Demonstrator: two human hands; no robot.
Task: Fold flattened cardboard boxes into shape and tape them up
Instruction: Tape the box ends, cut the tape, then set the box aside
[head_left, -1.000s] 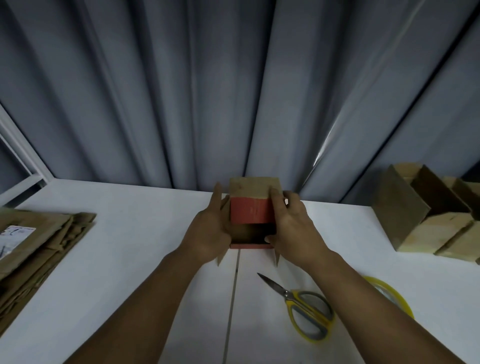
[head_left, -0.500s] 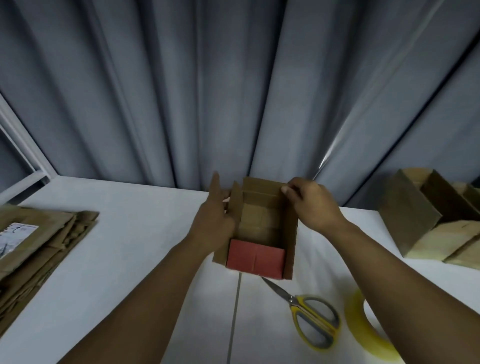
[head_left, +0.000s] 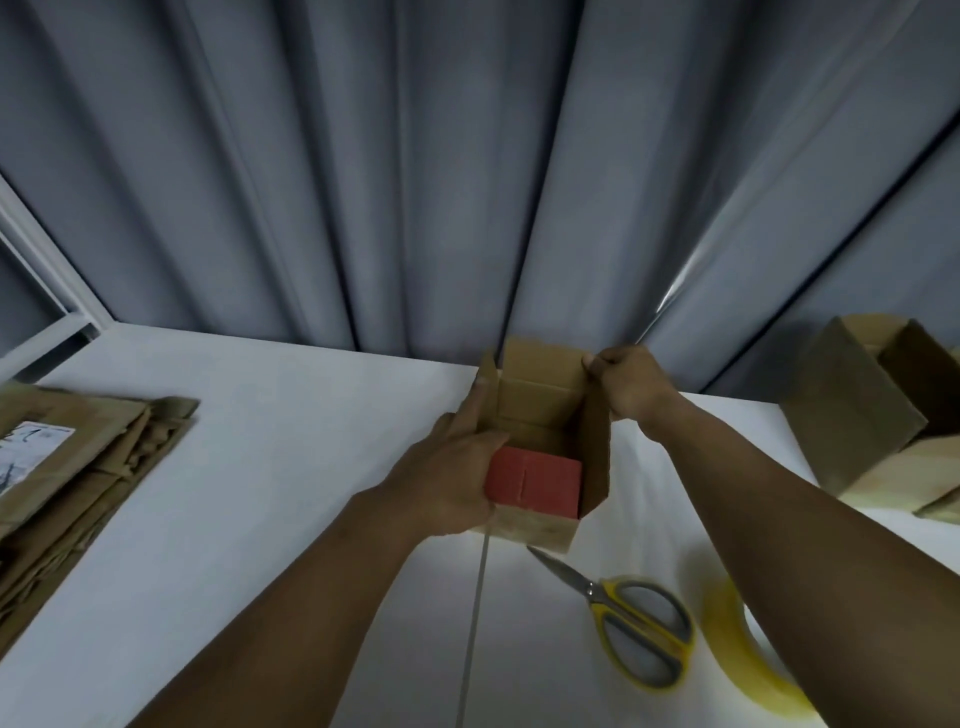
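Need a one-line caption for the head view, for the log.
Left hand grips the open cardboard box, right hand pinches its far flap; scissors and tape roll lie nearby.

Open table (head_left: 285, 493) runs between the cardboard stack (head_left: 78, 467) at left and the middle box (head_left: 540, 415). Scissors (head_left: 597, 597) and tape roll (head_left: 724, 639) block the near right, folded boxes (head_left: 852, 415) the far right, a curtain (head_left: 363, 182) the back.
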